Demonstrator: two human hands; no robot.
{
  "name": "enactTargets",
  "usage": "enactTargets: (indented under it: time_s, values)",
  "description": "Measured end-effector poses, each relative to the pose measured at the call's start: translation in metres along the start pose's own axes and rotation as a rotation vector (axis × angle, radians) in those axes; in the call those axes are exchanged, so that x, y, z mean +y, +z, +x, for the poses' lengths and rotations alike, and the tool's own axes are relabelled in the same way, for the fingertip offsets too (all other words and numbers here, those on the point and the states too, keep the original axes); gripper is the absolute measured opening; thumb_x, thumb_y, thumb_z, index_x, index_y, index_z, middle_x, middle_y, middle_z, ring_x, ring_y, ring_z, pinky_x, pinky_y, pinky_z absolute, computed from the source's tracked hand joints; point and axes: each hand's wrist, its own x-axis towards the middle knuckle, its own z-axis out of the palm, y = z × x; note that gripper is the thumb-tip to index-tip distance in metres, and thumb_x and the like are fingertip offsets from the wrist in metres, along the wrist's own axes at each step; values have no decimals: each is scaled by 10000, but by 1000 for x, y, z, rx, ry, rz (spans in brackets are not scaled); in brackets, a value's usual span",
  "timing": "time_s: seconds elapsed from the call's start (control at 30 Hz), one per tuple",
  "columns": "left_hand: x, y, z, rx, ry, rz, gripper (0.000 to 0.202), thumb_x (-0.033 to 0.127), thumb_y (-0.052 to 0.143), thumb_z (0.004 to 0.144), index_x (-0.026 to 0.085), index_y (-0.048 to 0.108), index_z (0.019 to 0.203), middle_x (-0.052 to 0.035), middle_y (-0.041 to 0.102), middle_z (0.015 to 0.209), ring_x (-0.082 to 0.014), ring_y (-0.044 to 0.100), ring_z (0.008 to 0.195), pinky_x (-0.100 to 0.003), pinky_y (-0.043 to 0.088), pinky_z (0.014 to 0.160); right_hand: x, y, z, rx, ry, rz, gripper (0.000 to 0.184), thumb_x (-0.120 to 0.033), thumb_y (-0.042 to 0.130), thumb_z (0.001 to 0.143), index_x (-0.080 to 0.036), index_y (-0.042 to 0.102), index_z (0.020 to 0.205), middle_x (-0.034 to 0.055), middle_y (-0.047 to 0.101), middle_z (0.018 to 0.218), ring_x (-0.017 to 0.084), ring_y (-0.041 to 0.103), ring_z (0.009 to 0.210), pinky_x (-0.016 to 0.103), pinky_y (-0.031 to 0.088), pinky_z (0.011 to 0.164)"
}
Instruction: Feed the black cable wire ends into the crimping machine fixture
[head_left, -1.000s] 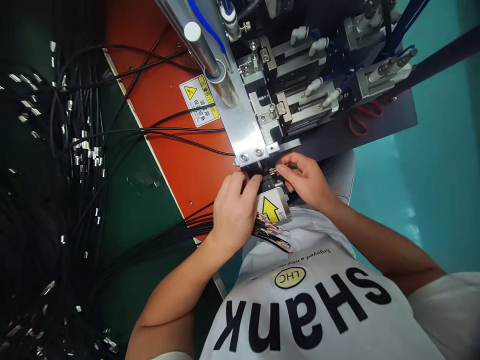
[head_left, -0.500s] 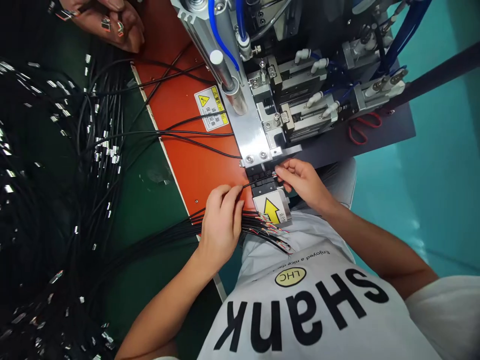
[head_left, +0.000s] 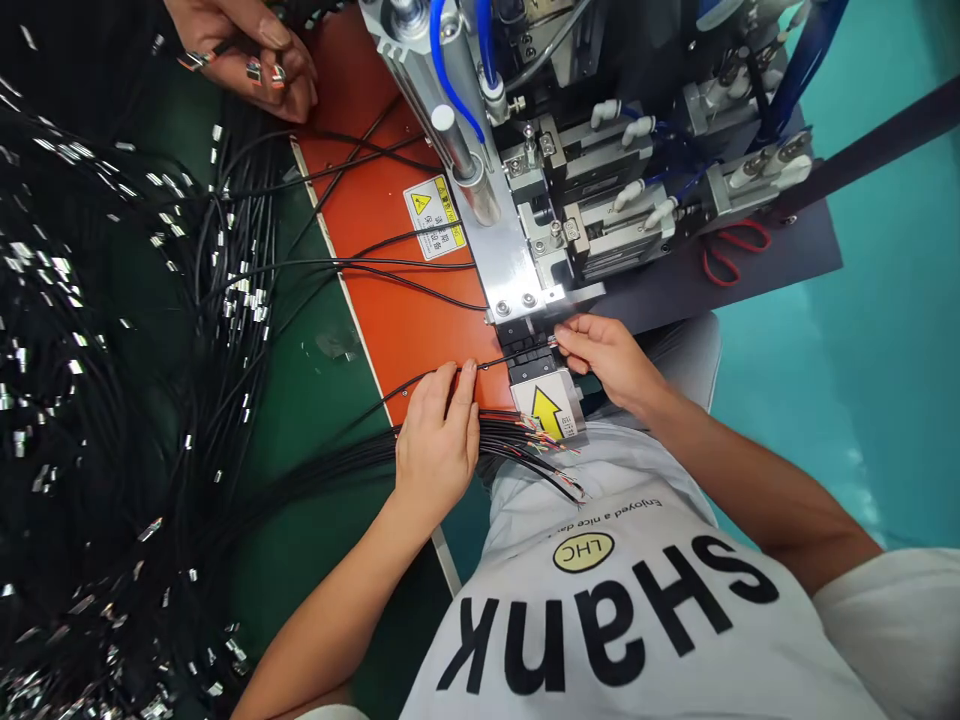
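Observation:
My left hand [head_left: 439,437] lies on the orange plate [head_left: 382,270], fingers closed on a thin black cable [head_left: 501,361] that runs right to the machine's small clamp block [head_left: 529,357]. Under that hand lies a bundle of black cables with coloured wire ends [head_left: 540,462]. My right hand [head_left: 607,358] pinches the cable's end at the right side of the clamp block, just above the block with the yellow arrow label [head_left: 550,408].
A metal machine with pneumatic cylinders and blue hoses [head_left: 592,190] stands behind the clamp. Red scissors [head_left: 731,250] lie on its grey base. A mass of black cables with metal ferrules [head_left: 127,330] covers the green table at left. Another person's hand [head_left: 244,55] works at top left.
My left hand slid left and down from the clamp block, drawing one black cable out along the orange plate. Another person's hand came into view at top left. My right hand stayed at the clamp.

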Motion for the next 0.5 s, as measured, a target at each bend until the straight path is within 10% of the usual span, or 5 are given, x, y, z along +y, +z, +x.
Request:
enactTargets:
  time_s: [0.27,0.5]
  values:
    - [7,-3,-5,10,-64,-85,513,253,419,993,178,407,1501,-196,485,1437,-313,444,1356,-497,393,1130,6,-28,-19,113,-15,-56,423,-581,656,863,-168,657,956,-24,596,761,39,471,509,197,303,470]
    - [7,-9,41,59,-139,-93,493,326,362,1016,147,406,1473,-178,443,1481,-297,397,1396,-490,386,1146,7,-24,-34,131,-95,-53,299,-465,718,841,-187,674,940,-21,577,756,66,454,553,213,310,494]
